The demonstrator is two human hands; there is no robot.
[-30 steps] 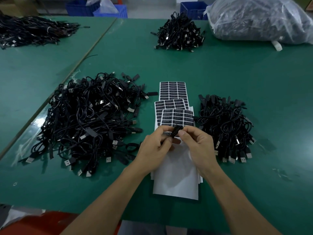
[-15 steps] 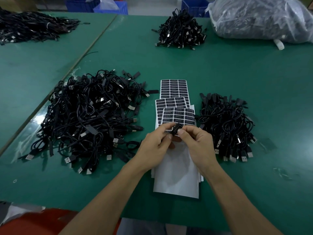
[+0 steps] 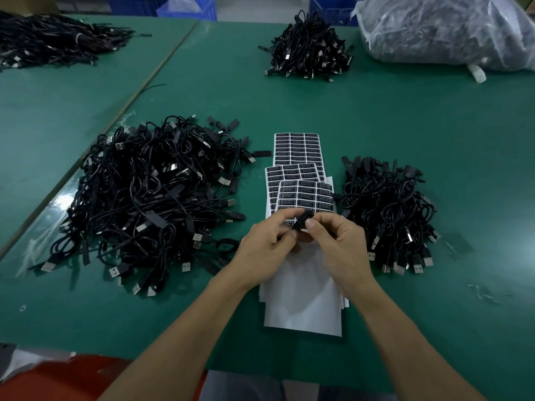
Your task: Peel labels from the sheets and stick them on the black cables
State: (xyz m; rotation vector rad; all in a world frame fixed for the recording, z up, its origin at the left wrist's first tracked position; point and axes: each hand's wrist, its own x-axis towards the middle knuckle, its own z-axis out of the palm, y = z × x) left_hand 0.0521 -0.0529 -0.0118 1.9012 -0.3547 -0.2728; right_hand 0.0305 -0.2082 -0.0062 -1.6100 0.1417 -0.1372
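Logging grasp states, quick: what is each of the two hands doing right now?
Left hand: closed, pinching the small black cable part.
Right hand: closed, pinching the same part from the other side.

Green-topped table [image 3: 405, 125], second green table [image 3: 43, 111] alongside at left, blue crates [image 3: 330, 7] behind, glare near the seam

Bare forearms converge from the near edge of the tabletop [image 3: 405, 125]; left hand [image 3: 265, 246] and right hand [image 3: 340, 244], side by side, pinch one black cable piece [image 3: 302, 219] in curled fingertips.
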